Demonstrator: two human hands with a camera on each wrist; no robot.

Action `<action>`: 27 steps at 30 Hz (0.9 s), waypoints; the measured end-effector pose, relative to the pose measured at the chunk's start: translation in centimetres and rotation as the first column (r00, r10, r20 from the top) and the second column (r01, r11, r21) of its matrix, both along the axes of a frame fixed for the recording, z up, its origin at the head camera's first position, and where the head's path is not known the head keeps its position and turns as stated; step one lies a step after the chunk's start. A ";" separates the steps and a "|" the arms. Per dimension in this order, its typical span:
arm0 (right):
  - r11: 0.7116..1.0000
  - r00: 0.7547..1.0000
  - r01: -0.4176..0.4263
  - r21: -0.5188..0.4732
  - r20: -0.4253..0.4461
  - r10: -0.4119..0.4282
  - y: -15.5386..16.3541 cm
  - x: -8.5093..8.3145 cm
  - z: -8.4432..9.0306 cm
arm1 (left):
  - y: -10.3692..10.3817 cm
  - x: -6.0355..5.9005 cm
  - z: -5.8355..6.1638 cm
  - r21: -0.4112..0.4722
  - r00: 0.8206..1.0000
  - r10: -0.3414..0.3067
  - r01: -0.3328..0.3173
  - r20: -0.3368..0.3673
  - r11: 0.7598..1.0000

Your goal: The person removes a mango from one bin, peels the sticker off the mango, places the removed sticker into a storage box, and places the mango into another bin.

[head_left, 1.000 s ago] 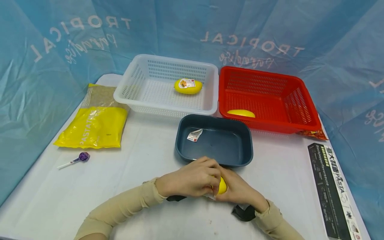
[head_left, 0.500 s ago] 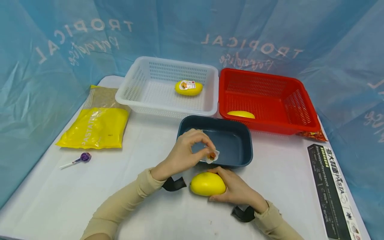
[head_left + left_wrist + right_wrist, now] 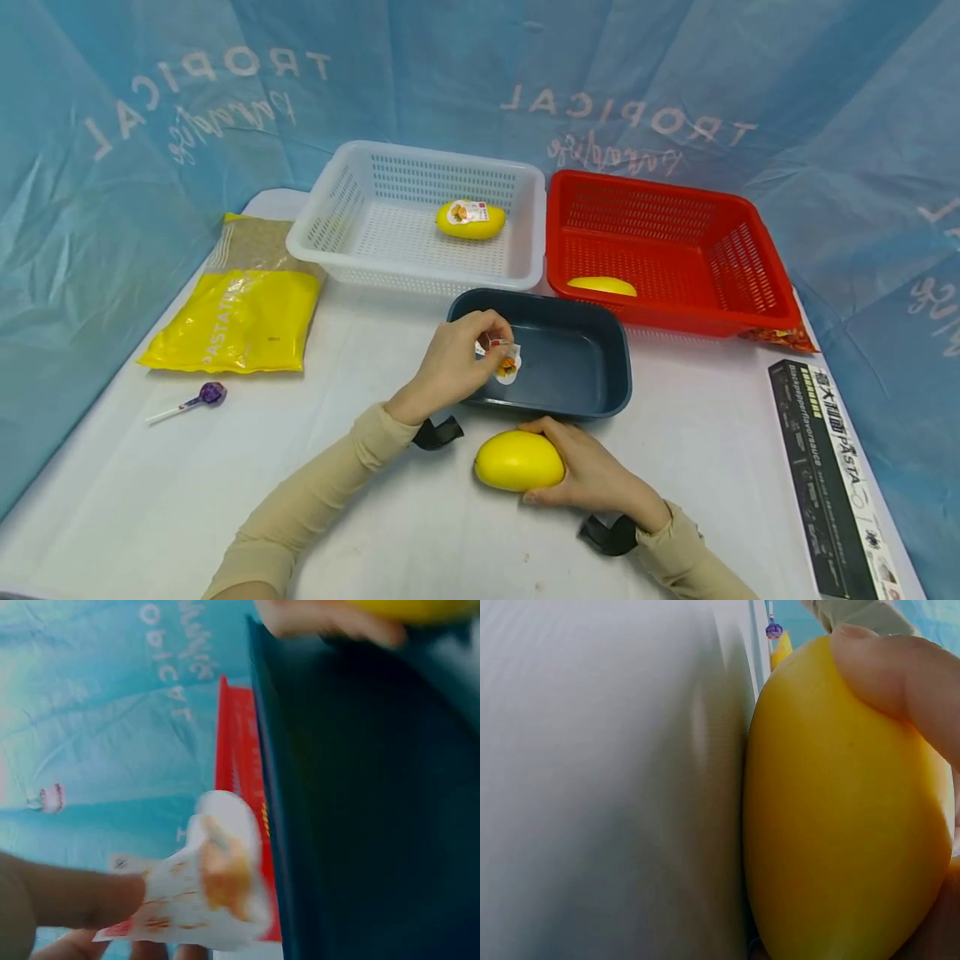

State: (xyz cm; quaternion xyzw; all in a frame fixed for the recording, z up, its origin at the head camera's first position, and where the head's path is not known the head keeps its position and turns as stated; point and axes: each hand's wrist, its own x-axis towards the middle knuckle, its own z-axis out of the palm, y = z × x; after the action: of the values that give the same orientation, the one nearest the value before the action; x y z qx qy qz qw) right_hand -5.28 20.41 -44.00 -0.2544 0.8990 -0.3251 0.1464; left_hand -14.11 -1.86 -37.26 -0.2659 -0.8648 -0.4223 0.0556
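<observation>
My left hand (image 3: 457, 360) pinches a white sticker (image 3: 507, 367) with an orange food picture, over the left part of the dark blue bin (image 3: 577, 367). In the left wrist view the sticker (image 3: 217, 881) hangs from thumb and fingers beside the bin wall. My right hand (image 3: 588, 468) grips the right end of a plain yellow mango (image 3: 517, 460) lying on the white table in front of the bin. The right wrist view has the thumb pressed on the smooth mango (image 3: 840, 802). Another sticker scrap in the bin is mostly hidden behind my left hand.
A white basket (image 3: 337, 250) at the back holds a mango (image 3: 480, 227) with a label. Beside it, a red basket (image 3: 675, 321) holds another mango (image 3: 603, 286). A yellow pasta bag (image 3: 240, 321) and a lollipop (image 3: 210, 394) lie left; a black pasta box (image 3: 825, 475) lies right.
My left hand has peeled the sticker off the mango and carried it up and left over the dark bin. The right hand stays on the mango, which is now bare and fully visible.
</observation>
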 end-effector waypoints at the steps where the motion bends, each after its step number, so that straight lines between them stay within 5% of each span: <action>1: 1.000 1.000 -0.001 -0.002 0.000 0.001 0.0 0.0 0.0 | 0.0 -0.1 -0.1 -0.041 1.000 0.003 -0.003 0.005 0.999; 5: 1.000 1.000 -0.003 -0.007 0.002 0.003 0.0 -0.1 0.0 | 0.0 -0.4 -0.6 -0.176 0.999 0.007 0.000 0.035 0.984; 14: 1.000 1.000 -0.004 -0.010 -0.007 0.004 0.0 -0.1 0.0 | 0.5 -0.8 -1.3 -0.319 0.995 -0.006 0.039 0.102 0.947; 27: 1.000 1.000 -0.006 -0.018 -0.024 0.006 0.1 -0.1 -0.1 | 0.8 -1.2 -2.3 -0.408 0.988 -0.047 0.104 0.146 0.907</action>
State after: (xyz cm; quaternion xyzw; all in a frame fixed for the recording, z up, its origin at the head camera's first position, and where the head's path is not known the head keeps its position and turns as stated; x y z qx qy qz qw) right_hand -5.41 20.49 -44.09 -0.2622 0.8969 -0.3298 0.1343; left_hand -15.33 -1.02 -39.55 -0.2763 -0.9254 -0.2481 -0.0760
